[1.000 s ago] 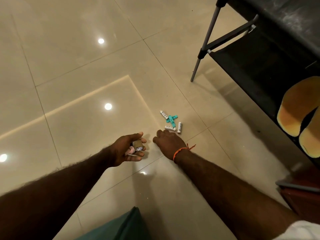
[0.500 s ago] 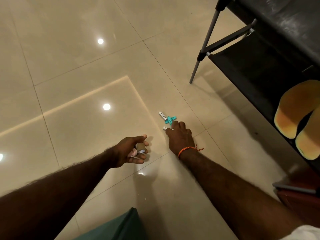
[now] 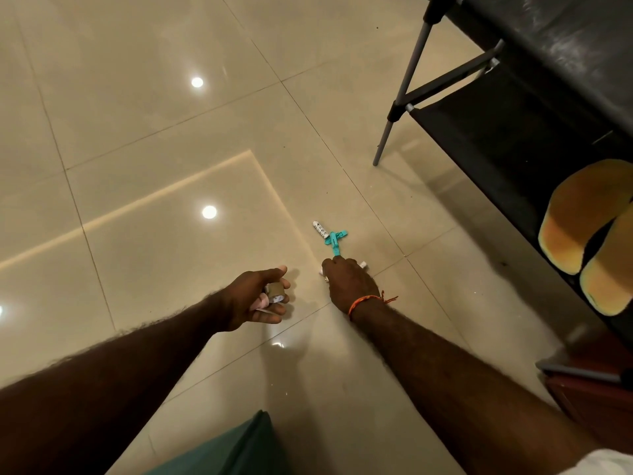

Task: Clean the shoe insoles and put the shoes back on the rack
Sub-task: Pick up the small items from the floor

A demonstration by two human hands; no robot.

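Here, right hand (image 3: 349,281) is down on the floor tile (image 3: 171,252), fingers curled over small white tubes (image 3: 363,265); whether they pinch one yet, I cannot tell. Teal clip (image 3: 335,240) and another white tube (image 3: 320,229) lie just beyond. Left hand (image 3: 255,296) clamps a brown roll (image 3: 274,290). Best gather tubes one by one, palm low. The shoes (image 3: 582,214) sit on the rack (image 3: 486,132), well apart.

Open floor (image 3: 137,132) left, rack (image 3: 513,138) blocking right

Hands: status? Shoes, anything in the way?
Left hand grips small items. Right hand down on white tubes beside teal clip. Yellow-soled shoes on rack. Nothing blocking.
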